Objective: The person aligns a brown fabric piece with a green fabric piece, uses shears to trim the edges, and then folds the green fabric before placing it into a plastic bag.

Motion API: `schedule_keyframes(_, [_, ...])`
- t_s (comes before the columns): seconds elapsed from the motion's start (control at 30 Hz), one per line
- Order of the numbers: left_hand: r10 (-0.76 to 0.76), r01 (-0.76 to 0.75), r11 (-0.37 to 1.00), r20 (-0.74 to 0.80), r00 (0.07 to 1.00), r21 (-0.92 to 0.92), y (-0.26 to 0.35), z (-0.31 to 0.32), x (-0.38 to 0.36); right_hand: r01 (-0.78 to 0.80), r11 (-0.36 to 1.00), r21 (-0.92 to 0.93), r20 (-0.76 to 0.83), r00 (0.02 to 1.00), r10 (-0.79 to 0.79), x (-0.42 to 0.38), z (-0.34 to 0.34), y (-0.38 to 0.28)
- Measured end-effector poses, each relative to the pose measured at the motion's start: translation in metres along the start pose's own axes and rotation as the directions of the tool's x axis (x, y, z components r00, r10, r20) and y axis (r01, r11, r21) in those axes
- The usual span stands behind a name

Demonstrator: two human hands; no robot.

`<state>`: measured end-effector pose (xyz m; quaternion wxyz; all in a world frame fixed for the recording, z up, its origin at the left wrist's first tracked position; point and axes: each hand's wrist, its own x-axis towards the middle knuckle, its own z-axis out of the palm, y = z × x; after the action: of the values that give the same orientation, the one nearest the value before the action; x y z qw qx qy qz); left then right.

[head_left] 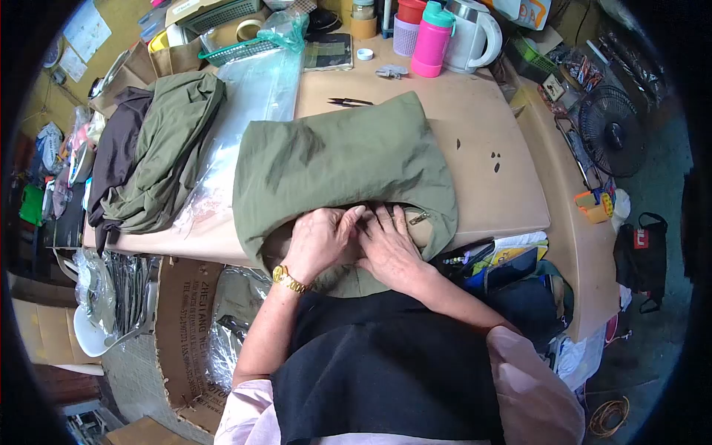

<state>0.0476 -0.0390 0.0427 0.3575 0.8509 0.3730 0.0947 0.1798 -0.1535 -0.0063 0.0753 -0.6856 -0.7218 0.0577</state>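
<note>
An olive green fabric bag [341, 156] lies on the tan table in front of me, its curved opening towards my body. At the left of that opening my left hand [322, 237], with a gold watch [288, 279] on the wrist, is closed, thumb and forefinger pinching cloth by the rim. Close beside it, my right hand [389, 248] rests on the pale inner side, fingers stretched out and their tips partly under the rim. A metal zipper pull [420, 218] shows just right of my right hand. What lies deeper inside the bag is hidden.
Folded green and dark cloth pieces [159, 156] and clear plastic sheets [256, 96] lie to the left. Black thread snips [348, 101] are behind the bag. A pink bottle [432, 44] and kettle [469, 37] stand at the back. Below left is a cardboard box [182, 334].
</note>
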Motion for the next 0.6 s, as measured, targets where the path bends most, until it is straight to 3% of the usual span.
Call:
schedule_keyframes(0.03, [0.001,-0.001,1.0,0.001,1.0,0.001,-0.001,0.004,0.001,0.013,1.0,0.005,-0.019,1.0,-0.013,-0.001,-0.002,0.001])
schedule_keyframes(0.1, [0.103,-0.186,0.937,-0.273,0.956,-0.296,-0.006,0.012,0.002,0.023,1.0,0.015,-0.036,0.999,-0.023,-0.001,-0.008,0.004])
schedule_keyframes(0.17, [0.297,-0.311,0.95,-0.368,0.881,0.022,0.003,0.001,0.0,0.018,0.98,0.196,-0.11,0.994,0.004,0.0,-0.021,0.01])
schedule_keyframes(0.2, [0.423,-0.361,0.905,-0.386,0.82,0.226,0.0,0.001,0.001,-0.013,0.978,0.21,-0.26,0.963,0.069,0.0,-0.028,0.007])
schedule_keyframes(0.23, [0.546,-0.386,0.82,-0.377,0.748,0.422,-0.006,0.002,0.002,-0.01,0.981,0.193,-0.312,0.948,0.07,-0.001,-0.034,0.009])
schedule_keyframes(0.3, [0.357,-0.326,0.897,-0.055,0.932,0.297,-0.026,0.0,-0.013,0.168,0.895,0.413,-0.168,0.98,-0.106,-0.015,-0.046,0.027])
schedule_keyframes(0.37, [0.318,-0.306,0.923,-0.015,0.948,0.234,-0.026,-0.013,-0.032,0.109,0.869,0.482,-0.488,0.857,0.164,-0.03,-0.06,0.032])
schedule_keyframes(0.43, [0.314,-0.313,0.949,-0.14,0.939,0.032,-0.022,-0.027,-0.048,-0.336,0.849,0.408,-0.615,0.587,0.527,-0.022,-0.07,0.056])
schedule_keyframes(0.47, [0.338,-0.32,0.941,-0.269,0.902,0.112,-0.014,-0.031,-0.049,-0.335,0.85,0.406,-0.615,0.588,0.525,-0.02,-0.053,0.092])
schedule_keyframes(0.5, [0.336,-0.318,0.942,-0.272,0.902,0.11,-0.024,-0.026,-0.048,-0.329,0.742,0.584,-0.342,0.73,0.592,-0.016,-0.016,0.141])
schedule_keyframes(0.53, [0.334,-0.309,0.94,-0.22,0.917,0.143,-0.03,-0.025,-0.043,-0.361,0.593,0.72,-0.047,0.827,0.561,-0.005,-0.023,0.144])
schedule_keyframes(0.57, [0.331,-0.301,0.937,-0.172,0.928,0.178,-0.032,-0.025,-0.039,-0.353,0.601,0.717,-0.054,0.831,0.554,0.001,-0.029,0.143])
schedule_keyframes(0.6, [0.139,-0.135,0.988,-0.062,0.988,0.075,-0.034,-0.028,-0.04,-0.132,0.31,0.942,-0.069,0.824,0.562,0.006,-0.034,0.14])
